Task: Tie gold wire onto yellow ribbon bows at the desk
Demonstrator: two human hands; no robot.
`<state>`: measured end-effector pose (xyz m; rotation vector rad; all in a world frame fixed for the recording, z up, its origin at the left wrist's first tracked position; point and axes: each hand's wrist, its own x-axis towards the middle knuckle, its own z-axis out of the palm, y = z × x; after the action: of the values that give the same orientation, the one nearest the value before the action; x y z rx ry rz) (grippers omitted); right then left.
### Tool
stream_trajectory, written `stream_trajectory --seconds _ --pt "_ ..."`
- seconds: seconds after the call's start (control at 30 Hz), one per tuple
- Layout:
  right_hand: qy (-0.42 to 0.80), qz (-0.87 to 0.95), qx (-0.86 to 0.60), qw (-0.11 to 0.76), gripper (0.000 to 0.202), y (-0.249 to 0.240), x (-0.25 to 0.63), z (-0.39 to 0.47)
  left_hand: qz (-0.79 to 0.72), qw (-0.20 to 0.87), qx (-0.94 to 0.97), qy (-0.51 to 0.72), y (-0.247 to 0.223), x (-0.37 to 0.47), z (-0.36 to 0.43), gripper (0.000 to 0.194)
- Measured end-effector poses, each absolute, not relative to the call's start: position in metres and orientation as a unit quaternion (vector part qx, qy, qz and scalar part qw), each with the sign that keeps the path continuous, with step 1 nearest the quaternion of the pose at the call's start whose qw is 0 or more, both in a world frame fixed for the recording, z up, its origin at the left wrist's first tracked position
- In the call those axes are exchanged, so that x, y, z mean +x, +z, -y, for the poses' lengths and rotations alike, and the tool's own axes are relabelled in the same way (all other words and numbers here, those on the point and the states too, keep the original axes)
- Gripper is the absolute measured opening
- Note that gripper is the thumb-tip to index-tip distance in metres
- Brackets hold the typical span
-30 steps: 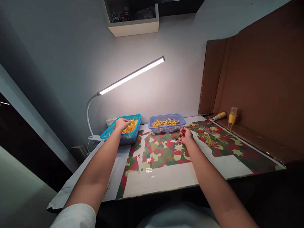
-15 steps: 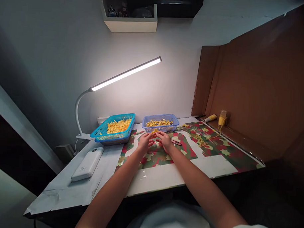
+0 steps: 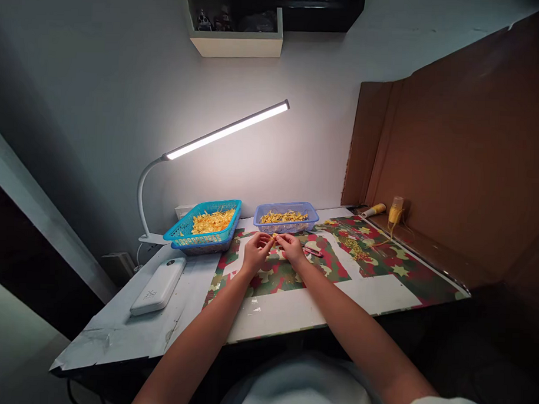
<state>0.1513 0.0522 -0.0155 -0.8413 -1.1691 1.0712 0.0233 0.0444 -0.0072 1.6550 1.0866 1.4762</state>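
Over the camouflage-patterned sheet, my left hand (image 3: 256, 253) and my right hand (image 3: 291, 250) meet at the fingertips. Between them is a small yellow piece (image 3: 274, 237), pinched from both sides; its exact kind is too small to make out. Just beyond my fingers stands a purple-blue basket (image 3: 286, 227) with thin yellow-brown pieces (image 3: 283, 216) in it. To the left, a teal basket (image 3: 192, 242) holds a heap of yellow-orange pieces (image 3: 213, 221). A pink-red cutter (image 3: 312, 251) lies right beside my right hand.
A lit desk lamp (image 3: 228, 131) arches over the table from the left. The white power bank (image 3: 158, 288) lies at the front left. Thin yellow strands (image 3: 355, 250) lie on the sheet at right, near a yellow-capped bottle (image 3: 395, 211). A brown cardboard panel (image 3: 457, 144) borders the right side.
The fingers of both hands have shifted slightly around the yellow piece, still pinching it. The whole view has moved a little, so things appear slightly further right.
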Motion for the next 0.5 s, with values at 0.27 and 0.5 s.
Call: stream_trajectory --seconds 0.27,0.5 --pt "0.246 0.654 -0.396 0.596 0.010 -0.004 0.176 -0.046 -0.410 0.253 0.745 0.460 -0.010 0.013 -0.050 0.020" --pt "0.168 0.795 -0.390 0.434 0.014 -0.003 0.183 -0.040 -0.387 0.298 0.780 0.392 -0.004 0.002 -0.052 0.022"
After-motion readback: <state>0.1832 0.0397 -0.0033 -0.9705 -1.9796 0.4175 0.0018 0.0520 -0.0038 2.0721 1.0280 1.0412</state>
